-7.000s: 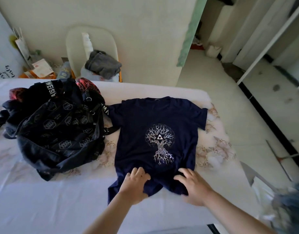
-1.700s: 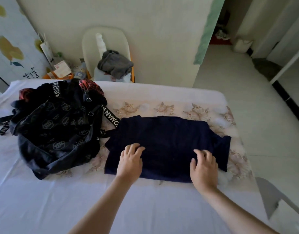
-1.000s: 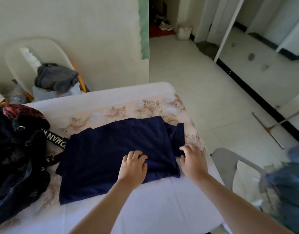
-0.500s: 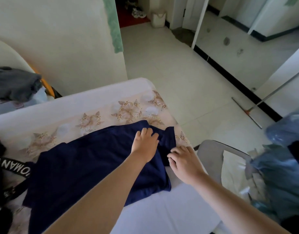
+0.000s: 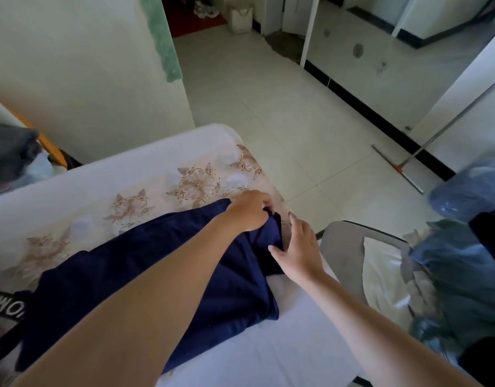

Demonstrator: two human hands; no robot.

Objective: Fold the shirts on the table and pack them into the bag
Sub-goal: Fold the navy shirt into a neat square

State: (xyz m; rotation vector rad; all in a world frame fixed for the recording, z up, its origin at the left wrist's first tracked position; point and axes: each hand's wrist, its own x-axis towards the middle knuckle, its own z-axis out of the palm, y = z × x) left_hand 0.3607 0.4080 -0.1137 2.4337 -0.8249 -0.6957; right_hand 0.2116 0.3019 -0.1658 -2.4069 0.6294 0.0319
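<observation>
Shirt (image 5: 115,266) half-folded on counter (image 5: 185,152). My left grip (image 5: 249,210) pinches sleeve (image 5: 271,233); right grip (image 5: 299,250) flat, empty. Bagging pending.

A home: table (image 5: 157,160) under floral cloth, tiled floor (image 5: 268,107), squeegee mop (image 5: 396,167), shoes (image 5: 205,8) by doorway.

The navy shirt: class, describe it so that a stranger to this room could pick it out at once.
Find the table under its white, flower-banded cloth. The navy shirt lies folded across it, the left hand gripping its far right corner and the right hand touching its edge. It is plain dark blue, unlike the lettered black strap at the left.
</observation>
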